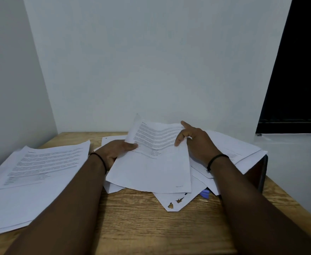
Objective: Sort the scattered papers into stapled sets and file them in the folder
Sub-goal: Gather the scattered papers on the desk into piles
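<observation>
The left hand (pixel 114 150) pinches the left edge of a white printed sheet (pixel 154 159), thumb on top, while the right hand (pixel 193 142) grips its right edge with curled fingers, forefinger pointing to 11 o'clock. The sheet bows over a loose heap of white papers (pixel 230 150) mid-way across the wooden table (pixel 141 218). A tidier stack of printed pages (pixel 33 172) lies at 9 o'clock.

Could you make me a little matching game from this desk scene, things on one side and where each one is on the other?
Things:
1. printed sheet
2. paper stack
3. torn sheet
4. blue item

Places:
A. peeking from under the loose papers
B. held up by both hands
C. lying at the desk's left side
D. lowest of the pile, nearest the viewer

Pairs: 1-B, 2-C, 3-D, 4-A
</observation>
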